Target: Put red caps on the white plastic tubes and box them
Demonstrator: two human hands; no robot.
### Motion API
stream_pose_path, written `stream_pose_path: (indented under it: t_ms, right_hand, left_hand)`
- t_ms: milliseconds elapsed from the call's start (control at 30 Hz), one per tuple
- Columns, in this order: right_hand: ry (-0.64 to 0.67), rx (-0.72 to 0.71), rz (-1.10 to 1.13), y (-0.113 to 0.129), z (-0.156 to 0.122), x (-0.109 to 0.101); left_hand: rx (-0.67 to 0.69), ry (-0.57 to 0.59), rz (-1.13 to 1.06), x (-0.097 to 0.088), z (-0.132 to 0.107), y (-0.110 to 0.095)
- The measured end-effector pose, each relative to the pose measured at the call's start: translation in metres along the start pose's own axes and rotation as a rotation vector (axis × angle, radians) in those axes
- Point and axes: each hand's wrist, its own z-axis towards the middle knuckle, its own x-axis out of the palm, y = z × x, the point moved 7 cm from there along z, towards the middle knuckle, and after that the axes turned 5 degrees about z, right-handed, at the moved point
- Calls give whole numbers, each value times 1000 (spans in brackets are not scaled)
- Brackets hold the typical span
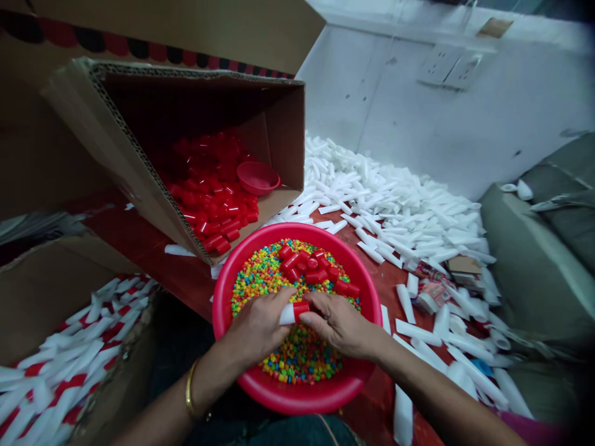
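Over the tub (pixel 367 279), I see the left hand (pixel 260 325) gripping a tube (pixel 286 315), the right hand (pixel 341 325) pinching its cap (pixel 301 308). A box (pixel 287 142) lies behind the tub.

Beyond the far edge of the red table (pixel 171 282) stands a scuffed white wall (pixel 381 99). It bears socket plates (pixel 441 64).

A pale wall (pixel 367 87) carries two socket plates (pixel 450 65), with a brown piece (pixel 495 27) above them.
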Motion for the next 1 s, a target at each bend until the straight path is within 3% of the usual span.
stream_pose_path:
  t_ms: [133,233,300,400,467,533,633,700,767,867,1000]
  right_hand:
    - [-52,83,108,-4,2,4]
    - [-79,57,58,0,8,-7]
    - [-143,140,-142,-9,10,-22]
    - [-180,377,-520,-38,9,-38]
    - [-122,431,-665,-55,11,-35]
    - [-65,414,-721,-65,15,-27]
    - [-27,429,-739,-75,18,-19]
    - [-16,438,-737,-78,17,-19]
    - [-30,396,-725,-77,14,-21]
    - [-69,233,-693,-67,7,-21]
    - [47,8,-614,-45,-1,-3]
  left_hand:
    - [141,-98,154,-5,-5,-12]
    - [216,-343,240,-29,-18,-15]
    - [121,-513,285,-51,-36,3]
    - [-326,-608,406,-81,-82,70]
    - [-667,-518,502,-90,-126,127]
    - [-924,-335,561,-90,-175,181]
    - [-1108,-199,609,-88,-236,237]
    - [-1117,-226,679,-87,-251,251]
    - [-1029,-308,703,-83,-240,247]
    - [-855,-409,527,-74,-186,225]
    - [-1017,-365,298,-73,-113,225]
